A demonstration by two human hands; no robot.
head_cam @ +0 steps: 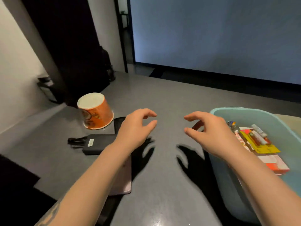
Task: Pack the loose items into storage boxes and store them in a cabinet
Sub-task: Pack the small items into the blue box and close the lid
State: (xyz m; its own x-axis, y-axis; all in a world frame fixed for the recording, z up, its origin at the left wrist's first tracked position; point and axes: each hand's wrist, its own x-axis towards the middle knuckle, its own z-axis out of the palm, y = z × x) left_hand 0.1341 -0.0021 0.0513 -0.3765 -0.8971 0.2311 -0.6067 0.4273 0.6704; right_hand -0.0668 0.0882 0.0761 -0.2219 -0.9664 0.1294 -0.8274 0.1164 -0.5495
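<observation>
Now both hands are hovering over the grey table [162, 98], holding nothing — left hand [135, 128] and right hand [210, 132] loosely curled. Just right of the right hand, a pale blue storage box [228, 181] is holding colourful packets [260, 144]; left of the left hand are sitting an orange cup [95, 111] and a black power bank [99, 143].

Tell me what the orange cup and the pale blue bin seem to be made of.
Orange cup: looks like printed paper, matte, with a thin rolled rim at its base; it stands upside down. Pale blue bin: probably moulded plastic, smooth with a soft sheen and rounded rim.
</observation>
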